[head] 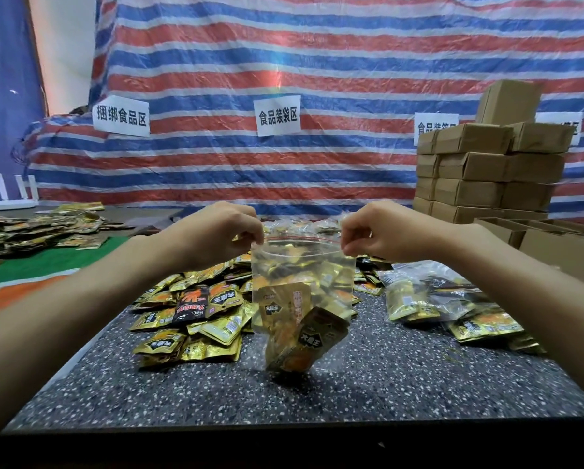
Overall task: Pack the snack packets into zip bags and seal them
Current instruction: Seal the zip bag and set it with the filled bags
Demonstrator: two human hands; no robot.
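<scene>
clear zip bag (pixel 302 265), pinched by both hands, holds gold snack packets (pixel 297 319).

A zip bag (pixel 331 265) with snack packets (pixel 304 330) in it hangs over the middle of the surface (pixel 284 394), loose packets (pixel 196 319) piled to its left, filled bags (pixel 429 296) to its right, stacked boxes (pixel 480 170) behind those.

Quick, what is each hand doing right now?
Left hand: closed, pinching the left top corner of the zip bag.
Right hand: closed, pinching the bag's right top corner.
</scene>
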